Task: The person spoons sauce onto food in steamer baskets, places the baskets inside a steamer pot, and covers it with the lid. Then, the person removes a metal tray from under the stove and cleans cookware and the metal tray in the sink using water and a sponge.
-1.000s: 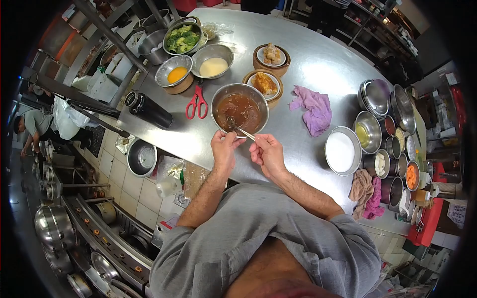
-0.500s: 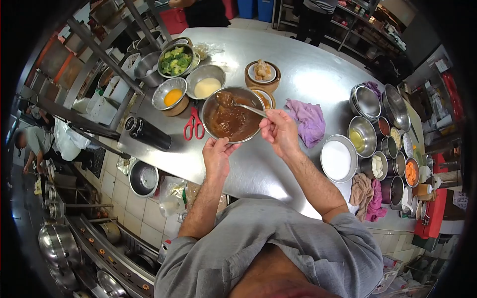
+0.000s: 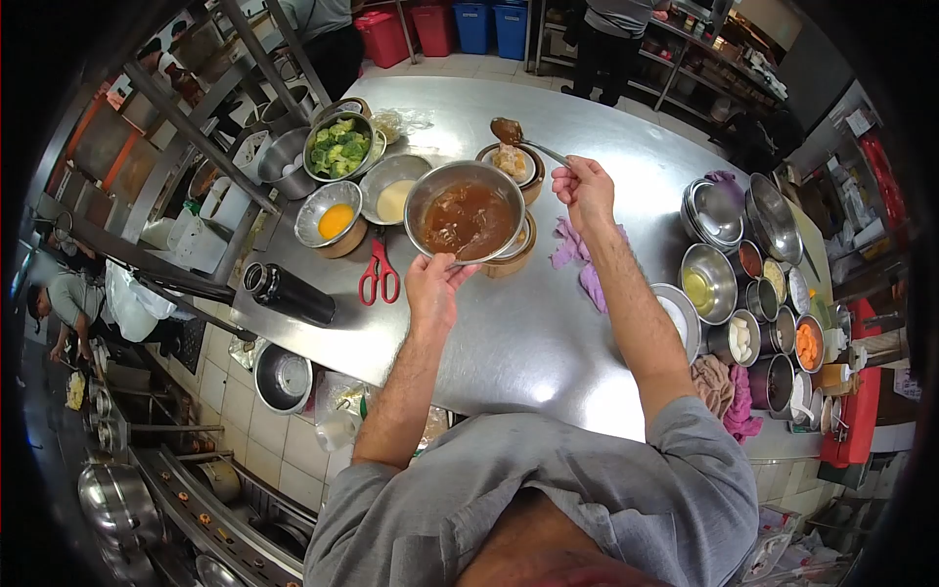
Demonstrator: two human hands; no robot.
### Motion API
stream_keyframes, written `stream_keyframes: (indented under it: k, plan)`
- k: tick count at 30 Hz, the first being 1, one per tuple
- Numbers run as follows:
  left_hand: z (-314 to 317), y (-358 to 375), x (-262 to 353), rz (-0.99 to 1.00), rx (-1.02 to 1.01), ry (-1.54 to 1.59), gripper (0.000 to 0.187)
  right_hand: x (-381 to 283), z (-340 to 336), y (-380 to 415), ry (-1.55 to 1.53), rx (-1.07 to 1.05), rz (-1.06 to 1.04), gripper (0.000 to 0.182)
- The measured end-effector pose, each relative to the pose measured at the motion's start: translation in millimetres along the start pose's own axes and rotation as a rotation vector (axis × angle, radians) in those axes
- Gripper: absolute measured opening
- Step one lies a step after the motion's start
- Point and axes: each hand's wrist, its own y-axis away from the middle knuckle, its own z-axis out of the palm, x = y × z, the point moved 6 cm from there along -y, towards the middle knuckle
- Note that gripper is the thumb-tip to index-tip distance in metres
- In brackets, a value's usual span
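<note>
My left hand (image 3: pixel 434 290) grips the near rim of a metal bowl (image 3: pixel 466 212) of brown sauce, held above the steel table. My right hand (image 3: pixel 586 186) is closed on the handle of a metal spoon (image 3: pixel 509 131). Brown sauce fills the spoon's head, which is over a small plate of food (image 3: pixel 511 161) in a round steamer basket beyond the bowl. Another round basket (image 3: pixel 515 256) is partly hidden behind the bowl. Red-handled scissors (image 3: pixel 379 279) lie left of my left hand.
Bowls of broccoli (image 3: pixel 338 147), yellow liquid (image 3: pixel 334 221) and cream liquid (image 3: pixel 393 201) stand at left, near a black bottle (image 3: pixel 290 293). A purple cloth (image 3: pixel 590 284) lies beneath my right forearm. Several metal bowls (image 3: pixel 709 282) crowd the right side. Other people (image 3: pixel 614 44) stand beyond the table.
My right hand has lifted the spoon out of the sauce and moved it forward and right, over the plate of food. The bowl in my left hand has shifted slightly forward.
</note>
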Motion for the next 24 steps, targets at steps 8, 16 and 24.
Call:
stream_keyframes:
  k: [8, 16, 24]
  plan:
    - [-20, 21, 5, 0.002, 0.085, -0.004, 0.008, 43, -31, -48, 0.465, 0.037, -0.033, 0.015]
    - [-43, 37, 13, 0.027, 0.144, 0.003, 0.007, 41, -29, -63, 0.766, 0.090, -0.205, 0.017]
    - [-53, 46, 12, 0.033, 0.170, 0.008, 0.008, 29, -21, -66, 0.910, 0.091, -0.439, 0.019]
